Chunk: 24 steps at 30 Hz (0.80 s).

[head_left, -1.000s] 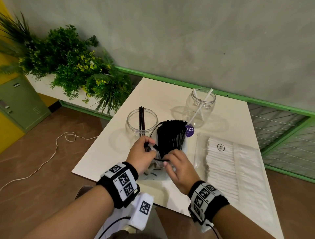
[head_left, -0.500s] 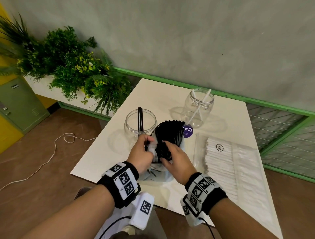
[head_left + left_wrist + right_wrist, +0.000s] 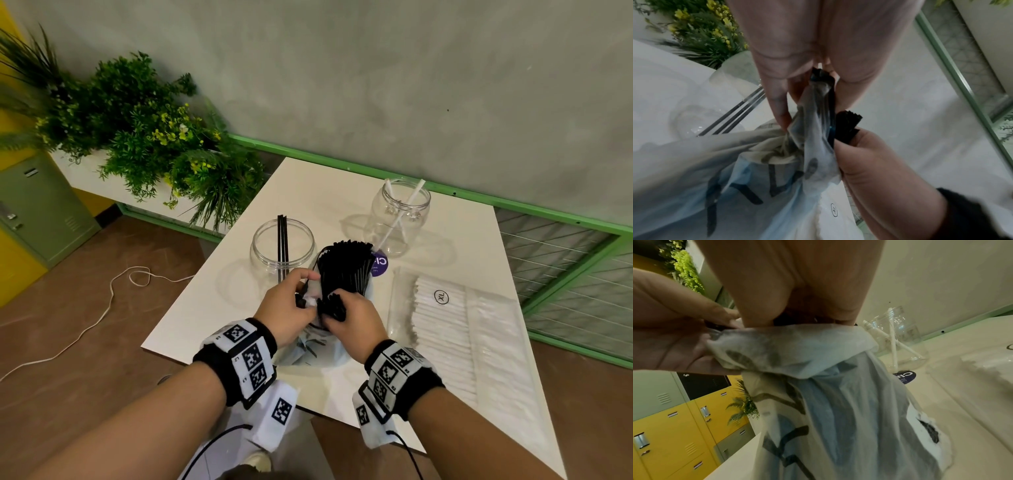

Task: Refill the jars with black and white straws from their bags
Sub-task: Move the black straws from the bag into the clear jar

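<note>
Centrally, bag of black straws [image 3: 346, 270]: on the white counter [image 3: 308, 192], between both hands, just in front of the two jars.
Left hand [image 3: 287, 308]: grip pinched on the bunched mouth of the bag.
Right hand [image 3: 356, 322]: grip closed around a small bundle of black straws [image 3: 846, 125].
Left jar [image 3: 282, 245]: holds a few black straws.
Right jar [image 3: 400, 216]: holds two white straws.
Bag of white straws [image 3: 455, 329]: flat on the counter, right side.

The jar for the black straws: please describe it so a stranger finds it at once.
On the white square table, look at the left side, nearest the green plants. There stands the wide clear plastic jar. Unlike the narrower clear jar, it holds a few thin black straws.
</note>
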Tool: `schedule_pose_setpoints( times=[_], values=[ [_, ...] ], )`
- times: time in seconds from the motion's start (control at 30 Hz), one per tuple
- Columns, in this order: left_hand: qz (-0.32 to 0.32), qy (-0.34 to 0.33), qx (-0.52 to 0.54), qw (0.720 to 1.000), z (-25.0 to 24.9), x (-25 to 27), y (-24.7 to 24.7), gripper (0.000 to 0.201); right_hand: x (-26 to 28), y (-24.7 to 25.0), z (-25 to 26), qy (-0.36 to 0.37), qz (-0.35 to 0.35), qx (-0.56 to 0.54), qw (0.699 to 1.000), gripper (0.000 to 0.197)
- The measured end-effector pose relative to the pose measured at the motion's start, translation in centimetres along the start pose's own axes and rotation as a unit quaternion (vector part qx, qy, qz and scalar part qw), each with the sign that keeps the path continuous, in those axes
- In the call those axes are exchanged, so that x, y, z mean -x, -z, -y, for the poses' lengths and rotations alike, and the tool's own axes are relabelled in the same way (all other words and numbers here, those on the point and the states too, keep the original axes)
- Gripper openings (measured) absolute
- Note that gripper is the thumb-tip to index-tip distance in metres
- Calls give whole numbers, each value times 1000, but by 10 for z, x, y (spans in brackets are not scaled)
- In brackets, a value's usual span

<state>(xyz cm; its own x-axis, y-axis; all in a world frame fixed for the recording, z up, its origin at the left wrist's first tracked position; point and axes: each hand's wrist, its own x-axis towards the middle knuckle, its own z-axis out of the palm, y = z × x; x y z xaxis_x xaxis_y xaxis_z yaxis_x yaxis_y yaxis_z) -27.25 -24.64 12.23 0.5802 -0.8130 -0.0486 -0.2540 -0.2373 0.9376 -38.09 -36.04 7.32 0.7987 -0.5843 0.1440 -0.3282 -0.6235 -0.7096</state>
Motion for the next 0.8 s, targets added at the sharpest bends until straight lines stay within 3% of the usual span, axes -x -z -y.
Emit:
schedule_pose_setpoints(
  times=[0.1,0.2,0.27,0.33,0.47,0.53,0.63,0.7,0.77,0.8],
  values=[
    [-40,-12,-44,998,3,0,2,43,3,2,1,-9,-67,-15,998,24],
    [-43,-9,-53,998,11,-1,6,41,3,14,2,-1,-133,-16,991,49],
    [-45,-15,-50,998,14,0,8,41,-2,27,-1,55,-208,62,975,67],
    [-49,-23,-47,997,16,2,9,43,-8,40,-7,73,-240,156,955,79],
    [-60,-17,-40,997,18,3,6,49,-15,49,-23,61,-138,317,936,78],
    [-60,-11,-36,997,17,1,4,53,-15,49,-22,52,-138,325,934,73],
    [-52,-1,-32,998,15,1,4,58,-6,44,-7,56,-186,254,948,67],
    [-53,3,-26,998,13,0,3,59,7,36,5,154,-205,171,951,54],
    [-53,2,-12,999,10,0,2,60,20,22,15,247,-143,73,956,43],
    [-50,1,-8,999,9,0,1,61,24,17,18,254,-98,46,961,42]
  ],
)
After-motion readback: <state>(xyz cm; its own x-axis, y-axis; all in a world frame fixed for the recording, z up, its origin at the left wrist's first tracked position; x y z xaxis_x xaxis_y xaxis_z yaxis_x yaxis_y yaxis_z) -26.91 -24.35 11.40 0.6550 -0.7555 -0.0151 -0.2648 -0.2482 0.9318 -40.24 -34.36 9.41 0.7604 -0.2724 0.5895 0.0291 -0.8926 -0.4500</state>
